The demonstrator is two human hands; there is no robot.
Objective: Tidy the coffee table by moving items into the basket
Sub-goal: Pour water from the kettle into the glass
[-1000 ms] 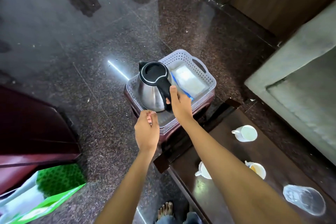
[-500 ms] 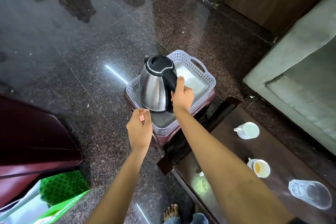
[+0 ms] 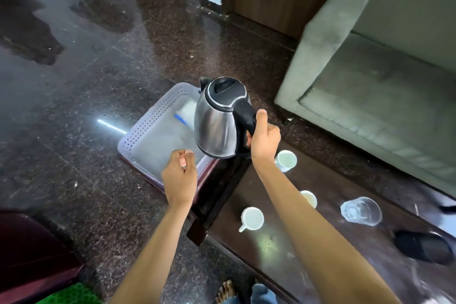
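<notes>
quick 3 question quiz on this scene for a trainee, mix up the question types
1. Fill the gap: the right hand grips the kettle by its black ______.
2. How many white cups stand on the coffee table? A) two B) three C) five
3. True or false: the clear glass already lies in the basket.

Key
1. handle
2. B
3. false: it is on the coffee table.
</notes>
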